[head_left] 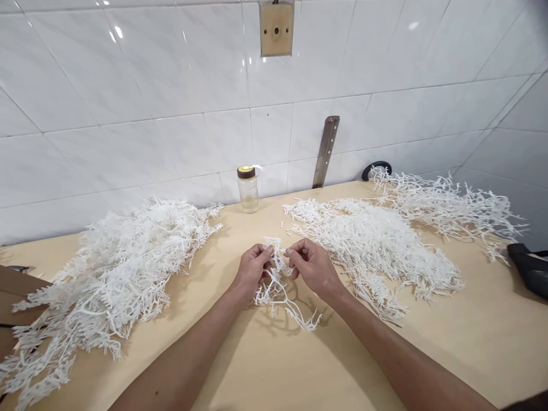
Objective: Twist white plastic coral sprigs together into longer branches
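Between my two hands, over the middle of the table, is a white branching plastic sprig (278, 285) with thin forked twigs. My left hand (253, 265) is closed, thumb and fingers pinching the sprig's upper left side. Opposite it, my right hand (311, 267) pinches at the sprig's right side, thumb against forefinger. The lower twigs hang towards the tabletop and cast shadows on it. On the left lies a large heap of similar white sprigs (128, 262). A second heap of white sprigs (381, 245) spreads to the right of my right hand.
Behind my hands stands a clear bottle (248, 191) with a dark and yellow lid. A metal strip (326, 151) leans on the tiled wall (180, 142). Looser white branches (454, 205) lie at the back right, near a black object (528, 268). A brown box (21, 297) sits far left.
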{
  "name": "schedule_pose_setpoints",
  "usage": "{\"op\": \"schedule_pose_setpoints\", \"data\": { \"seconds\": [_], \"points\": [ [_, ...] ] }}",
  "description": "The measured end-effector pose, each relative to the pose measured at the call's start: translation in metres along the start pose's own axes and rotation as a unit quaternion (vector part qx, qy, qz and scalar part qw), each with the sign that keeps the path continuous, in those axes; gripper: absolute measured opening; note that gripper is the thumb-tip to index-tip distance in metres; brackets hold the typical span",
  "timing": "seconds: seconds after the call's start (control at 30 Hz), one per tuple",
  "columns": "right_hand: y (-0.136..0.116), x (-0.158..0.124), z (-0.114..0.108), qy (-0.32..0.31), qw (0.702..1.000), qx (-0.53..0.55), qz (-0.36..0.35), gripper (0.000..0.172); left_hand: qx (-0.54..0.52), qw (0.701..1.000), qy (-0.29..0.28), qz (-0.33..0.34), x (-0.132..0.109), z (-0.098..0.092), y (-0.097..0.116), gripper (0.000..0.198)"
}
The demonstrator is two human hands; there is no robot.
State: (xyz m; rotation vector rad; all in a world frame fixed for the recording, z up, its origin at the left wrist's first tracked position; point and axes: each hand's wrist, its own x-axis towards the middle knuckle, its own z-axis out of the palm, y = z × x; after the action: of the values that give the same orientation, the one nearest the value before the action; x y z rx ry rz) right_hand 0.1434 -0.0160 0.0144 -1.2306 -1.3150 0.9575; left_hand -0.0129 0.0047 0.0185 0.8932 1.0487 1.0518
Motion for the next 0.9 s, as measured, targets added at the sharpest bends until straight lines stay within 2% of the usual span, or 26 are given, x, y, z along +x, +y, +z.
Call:
{"op": "schedule_pose_setpoints", "data": {
  "seconds": [0.13,0.3,0.47,0.7,0.9],
  "points": [
    [0.0032,0.0,0.0029,0.008,1.0,-0.013,-0.014,0.022,-0.025,0.999,-0.027,-0.003,0.0086,-0.0048,-0.0061,0.038],
    [0.0078,0.0013,0.0058,-0.005,1.0,-0.016,0.005,0.021,-0.059,0.996,-0.063,-0.018,0.01,-0.0089,-0.0073,0.038],
    [0.0077,-0.0001,0.0059,-0.017,1.0,-0.009,0.009,0.018,-0.038,0.997,-0.056,-0.02,0.0074,-0.0077,-0.0049,0.04],
    [0.0092,-0.001,0.0051,-0.017,0.998,-0.037,-0.037,0.013,-0.061,0.996,-0.058,-0.016,0.005,-0.0017,-0.0003,0.04],
    [0.0072,-0.0014,0.0038,-0.007,0.997,-0.063,-0.047,0.013,-0.061,0.996,-0.057,-0.025,0.0053,-0.0057,-0.0022,0.037]
  ]
}}
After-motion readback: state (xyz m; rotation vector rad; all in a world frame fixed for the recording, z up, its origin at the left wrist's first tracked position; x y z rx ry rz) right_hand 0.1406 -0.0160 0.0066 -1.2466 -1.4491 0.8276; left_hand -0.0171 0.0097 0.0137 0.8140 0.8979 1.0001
